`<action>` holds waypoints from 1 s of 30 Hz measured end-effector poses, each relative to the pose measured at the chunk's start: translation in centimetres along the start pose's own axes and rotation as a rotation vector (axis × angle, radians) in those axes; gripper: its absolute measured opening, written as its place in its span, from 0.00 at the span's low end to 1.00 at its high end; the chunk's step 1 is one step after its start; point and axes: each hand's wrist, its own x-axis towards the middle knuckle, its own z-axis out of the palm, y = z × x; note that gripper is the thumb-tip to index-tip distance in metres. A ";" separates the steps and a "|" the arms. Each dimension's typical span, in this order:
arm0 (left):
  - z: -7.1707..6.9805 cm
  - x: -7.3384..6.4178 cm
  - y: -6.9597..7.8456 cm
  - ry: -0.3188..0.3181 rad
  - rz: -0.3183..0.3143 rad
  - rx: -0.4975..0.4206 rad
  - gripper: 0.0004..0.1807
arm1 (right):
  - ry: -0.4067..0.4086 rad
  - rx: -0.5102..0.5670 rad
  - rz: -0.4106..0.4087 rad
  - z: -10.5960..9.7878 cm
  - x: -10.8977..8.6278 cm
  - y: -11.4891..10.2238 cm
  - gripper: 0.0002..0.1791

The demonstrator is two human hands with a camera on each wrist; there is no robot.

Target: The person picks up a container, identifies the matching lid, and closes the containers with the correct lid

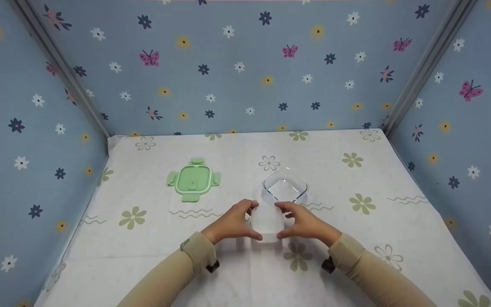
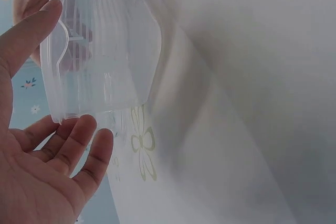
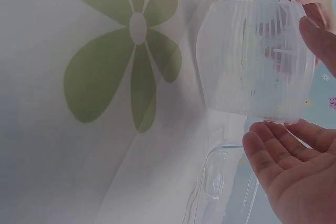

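Observation:
A clear, frosted plastic container [image 1: 267, 221] with its lid on is held between both hands, low in the middle of the head view. My left hand [image 1: 236, 221] grips its left side, thumb at the near corner and fingers at the far one. On the opposite side my right hand [image 1: 305, 221] grips it the same way. In the left wrist view, the ribbed container [image 2: 107, 61] has the thumb and fingertips at its lid rim. The right wrist view shows the container [image 3: 247, 61] over the cloth, with fingertips along the lid edge. Just beyond stands a lidless square glass container [image 1: 286, 186].
To the left on the cloth lies a green square lid [image 1: 193, 180] with clip flaps spread outward. A white flower-print cloth [image 1: 245, 157] covers the table. Blue patterned walls [image 1: 245, 85] enclose its back and sides.

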 end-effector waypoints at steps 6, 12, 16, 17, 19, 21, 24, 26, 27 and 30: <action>0.0 0.0 -0.2 0.006 0.014 0.012 0.53 | 0.003 0.025 0.013 -0.1 -0.1 0.0 0.51; -0.1 0.1 -0.3 -0.008 0.002 -0.016 0.54 | 0.002 0.037 0.016 0.0 0.0 0.0 0.51; -0.2 0.1 -0.4 -0.021 -0.003 -0.005 0.54 | 0.002 0.036 0.029 0.0 0.1 0.1 0.52; -0.2 0.1 -0.5 -0.024 -0.005 -0.005 0.54 | 0.000 0.036 0.028 0.1 0.1 0.1 0.52; -0.3 0.1 -0.5 -0.028 -0.004 -0.013 0.54 | -0.003 0.028 0.021 0.1 0.1 0.1 0.52; -0.3 0.2 -0.5 -0.036 -0.004 -0.034 0.53 | -0.006 0.027 0.013 0.1 0.0 0.0 0.52; -0.4 0.2 -0.4 -0.042 -0.011 -0.053 0.53 | -0.009 0.029 0.010 0.1 -0.1 -0.1 0.52; -0.5 0.2 -0.4 -0.046 -0.021 -0.058 0.53 | -0.008 0.030 0.013 0.1 -0.1 -0.2 0.52; -0.5 0.2 -0.3 -0.047 -0.026 -0.057 0.53 | -0.008 0.034 0.016 0.1 -0.1 -0.2 0.52; -0.5 0.2 -0.3 -0.050 -0.031 -0.043 0.54 | -0.004 0.020 0.022 0.2 -0.1 -0.2 0.53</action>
